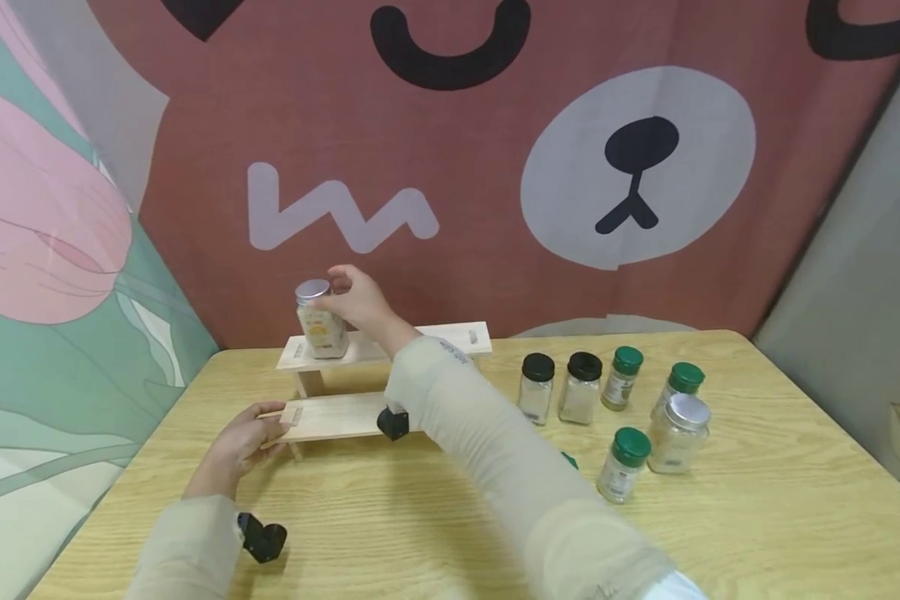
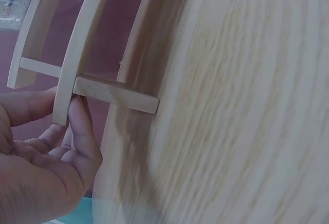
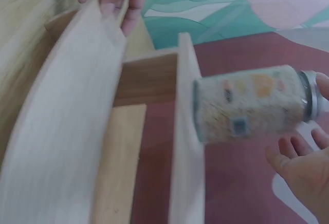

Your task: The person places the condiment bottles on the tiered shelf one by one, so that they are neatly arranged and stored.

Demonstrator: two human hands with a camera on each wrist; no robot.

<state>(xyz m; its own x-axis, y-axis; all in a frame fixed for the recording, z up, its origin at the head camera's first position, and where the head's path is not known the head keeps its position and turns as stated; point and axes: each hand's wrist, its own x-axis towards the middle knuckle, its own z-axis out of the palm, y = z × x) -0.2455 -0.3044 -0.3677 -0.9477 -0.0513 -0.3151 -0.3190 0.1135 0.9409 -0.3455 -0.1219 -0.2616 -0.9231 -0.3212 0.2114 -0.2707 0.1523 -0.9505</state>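
A two-tier wooden shelf rack (image 1: 330,419) stands toward the back left of the table. My left hand (image 1: 242,442) pinches the left end of its lower board, thumb on top and fingers underneath, as the left wrist view (image 2: 46,167) shows. On the left part of the upper board (image 1: 378,347) stands a clear jar with a silver lid (image 1: 322,329), filled with pale flaky contents. My right hand (image 1: 363,308) is at the right side of this lid. In the right wrist view its fingers (image 3: 290,154) are spread apart, away from the jar's glass, with one digit at the lid.
Right of the rack stand two black-capped jars (image 1: 537,387), several green-capped spice jars (image 1: 621,379) and another silver-lidded jar (image 1: 678,433). Part of a green cap (image 1: 570,460) shows beside my right sleeve. A printed curtain (image 1: 457,208) hangs behind the table.
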